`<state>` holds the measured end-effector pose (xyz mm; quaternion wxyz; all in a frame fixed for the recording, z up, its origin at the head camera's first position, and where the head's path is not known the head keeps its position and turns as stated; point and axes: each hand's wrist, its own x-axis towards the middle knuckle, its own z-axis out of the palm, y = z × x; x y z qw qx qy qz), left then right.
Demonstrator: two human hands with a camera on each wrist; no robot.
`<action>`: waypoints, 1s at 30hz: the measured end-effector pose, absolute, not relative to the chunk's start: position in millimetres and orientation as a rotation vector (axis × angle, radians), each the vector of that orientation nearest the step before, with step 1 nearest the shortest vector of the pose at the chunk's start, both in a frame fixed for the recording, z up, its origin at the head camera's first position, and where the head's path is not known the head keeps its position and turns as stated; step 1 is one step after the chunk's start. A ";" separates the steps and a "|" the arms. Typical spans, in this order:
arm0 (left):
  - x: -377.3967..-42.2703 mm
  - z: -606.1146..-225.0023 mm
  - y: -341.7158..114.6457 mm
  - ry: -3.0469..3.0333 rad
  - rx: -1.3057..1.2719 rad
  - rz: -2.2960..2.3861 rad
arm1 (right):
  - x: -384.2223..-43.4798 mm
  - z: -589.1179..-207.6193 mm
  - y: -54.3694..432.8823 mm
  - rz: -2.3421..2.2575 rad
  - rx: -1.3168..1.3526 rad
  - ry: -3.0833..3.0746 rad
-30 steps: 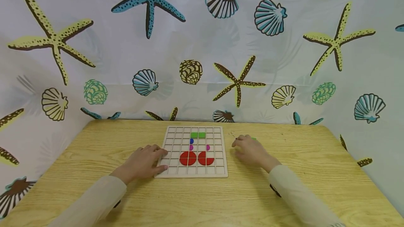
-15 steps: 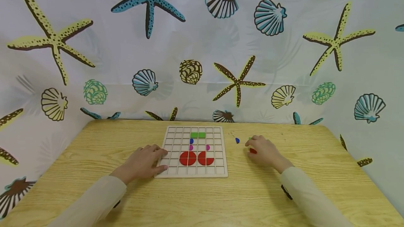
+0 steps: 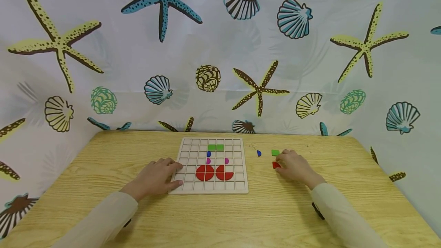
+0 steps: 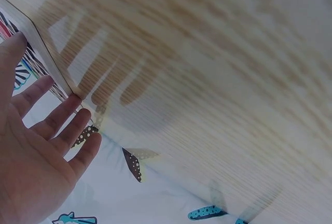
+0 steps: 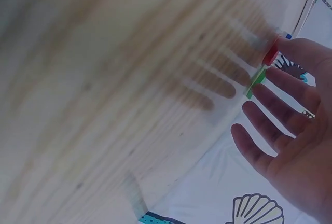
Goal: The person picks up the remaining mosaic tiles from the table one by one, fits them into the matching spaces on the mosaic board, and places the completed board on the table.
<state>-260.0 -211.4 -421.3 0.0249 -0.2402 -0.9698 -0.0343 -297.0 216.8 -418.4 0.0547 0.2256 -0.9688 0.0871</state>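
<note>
My left hand (image 3: 156, 178) rests at the left edge of the pale gridded board (image 3: 193, 187), thumb and fingertips touching its rim, fingers spread. On the board sit a full red disc made of quarter pieces (image 3: 204, 173), a three-quarter red disc (image 3: 224, 173), two green squares (image 3: 216, 147), a blue half-circle (image 3: 208, 154) and two magenta half-circles (image 3: 208, 161). To the right, my right hand (image 3: 295, 167) has thumb and index finger on either side of a loose red quarter piece (image 3: 276, 165). Its other fingers are loosely extended in the right wrist view. A firm pinch does not show.
A loose green square (image 3: 275, 152) lies just beyond the right fingertips. Nearer the board is a loose blue half-circle (image 3: 259, 153). The wooden table (image 3: 220, 221) ends at a white curtain (image 3: 193, 114) printed with shells and starfish.
My right hand has moved right, away from the blue half-circle to the red quarter piece, uncovering the loose pieces. The left hand and the board have stayed in place.
</note>
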 end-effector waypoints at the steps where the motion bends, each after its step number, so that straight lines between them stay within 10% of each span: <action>1: -259.7 -421.1 -211.2 -3.003 -0.741 -0.107 | -297.2 -418.8 217.3 0.273 0.686 -2.943; 30: -255.9 -417.0 -210.5 -3.001 -0.732 -0.128 | -303.0 -421.2 212.9 0.275 0.700 -2.941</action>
